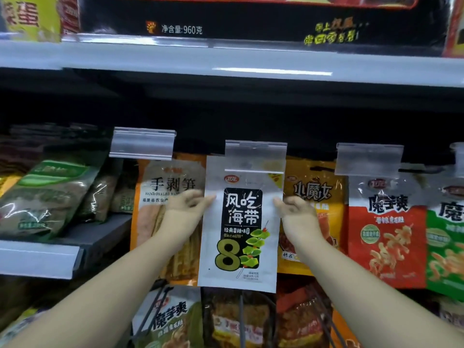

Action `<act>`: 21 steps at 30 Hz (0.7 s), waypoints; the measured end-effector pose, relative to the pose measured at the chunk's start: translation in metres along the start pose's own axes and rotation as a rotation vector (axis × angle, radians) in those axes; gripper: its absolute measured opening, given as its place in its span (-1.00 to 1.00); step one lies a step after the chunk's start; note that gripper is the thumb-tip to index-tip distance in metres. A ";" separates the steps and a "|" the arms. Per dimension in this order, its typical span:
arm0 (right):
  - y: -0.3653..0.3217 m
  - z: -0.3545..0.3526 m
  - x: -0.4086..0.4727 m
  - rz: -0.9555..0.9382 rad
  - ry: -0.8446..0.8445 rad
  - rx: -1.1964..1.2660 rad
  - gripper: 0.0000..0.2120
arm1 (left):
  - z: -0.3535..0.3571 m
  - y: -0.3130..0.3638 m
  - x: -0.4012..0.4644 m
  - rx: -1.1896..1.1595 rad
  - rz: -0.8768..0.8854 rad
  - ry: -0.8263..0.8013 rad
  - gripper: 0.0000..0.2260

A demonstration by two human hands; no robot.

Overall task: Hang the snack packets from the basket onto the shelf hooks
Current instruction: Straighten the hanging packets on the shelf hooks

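Note:
A white snack packet (241, 227) with a black label and a big gold 8 hangs at the middle hook, its top behind a clear price tag holder (255, 155). My left hand (187, 207) pinches its left edge at mid-height. My right hand (295, 212) holds its right edge at the same height. Both arms reach up from the bottom corners. The hook itself is hidden behind the tag holder.
An orange bamboo-shoot packet (163, 197) hangs to the left, an orange packet (313, 197) and a red packet (386, 234) to the right. Green bags (50, 197) lie on a grey shelf at left. More packets (238, 320) and wire bars show below.

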State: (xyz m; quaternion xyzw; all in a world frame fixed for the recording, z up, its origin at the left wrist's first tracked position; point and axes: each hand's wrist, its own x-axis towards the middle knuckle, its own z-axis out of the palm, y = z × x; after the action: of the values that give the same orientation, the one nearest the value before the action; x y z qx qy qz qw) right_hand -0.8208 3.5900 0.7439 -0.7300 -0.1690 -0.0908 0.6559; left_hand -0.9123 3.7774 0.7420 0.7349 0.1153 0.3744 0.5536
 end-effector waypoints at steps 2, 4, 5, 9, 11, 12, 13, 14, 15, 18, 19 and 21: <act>0.020 -0.005 -0.019 -0.003 -0.048 0.002 -0.74 | -0.006 -0.022 -0.012 0.043 -0.003 -0.112 -0.77; 0.039 -0.006 -0.030 0.015 -0.107 0.051 -0.79 | -0.008 -0.038 -0.020 0.063 -0.022 -0.162 -0.81; 0.045 -0.006 -0.033 0.032 -0.132 0.108 -0.84 | -0.008 -0.042 -0.023 0.044 -0.034 -0.173 -0.83; 0.056 -0.001 -0.031 0.060 -0.104 0.160 -0.91 | -0.004 -0.047 -0.023 0.005 -0.078 -0.148 -0.78; 0.061 0.003 -0.026 0.036 -0.055 0.082 -0.84 | -0.001 -0.049 -0.021 -0.003 -0.092 -0.103 -0.81; 0.062 0.005 -0.024 0.031 -0.030 0.060 -0.80 | 0.001 -0.050 -0.020 0.004 -0.098 -0.084 -0.82; 0.062 0.007 -0.024 0.030 -0.009 0.046 -0.78 | 0.003 -0.051 -0.019 0.013 -0.103 -0.069 -0.83; 0.062 0.008 -0.022 0.025 0.005 0.030 -0.81 | 0.005 -0.052 -0.019 0.021 -0.105 -0.060 -0.83; 0.062 0.010 -0.021 0.014 0.012 0.007 -0.86 | 0.006 -0.053 -0.018 0.028 -0.104 -0.054 -0.84; 0.062 0.013 -0.020 -0.022 0.006 -0.089 -0.87 | 0.008 -0.054 -0.019 0.061 -0.073 -0.035 -0.85; 0.062 0.014 -0.020 -0.027 -0.005 -0.109 -0.84 | 0.008 -0.054 -0.019 0.073 -0.060 -0.022 -0.83; 0.060 0.013 -0.022 -0.036 -0.026 -0.120 -0.81 | 0.009 -0.053 -0.023 0.095 -0.032 0.012 -0.75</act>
State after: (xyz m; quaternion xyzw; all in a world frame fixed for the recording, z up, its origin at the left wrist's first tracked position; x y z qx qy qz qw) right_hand -0.8203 3.5954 0.6785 -0.7659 -0.1848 -0.1031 0.6071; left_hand -0.9097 3.7767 0.6836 0.7561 0.1481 0.3641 0.5233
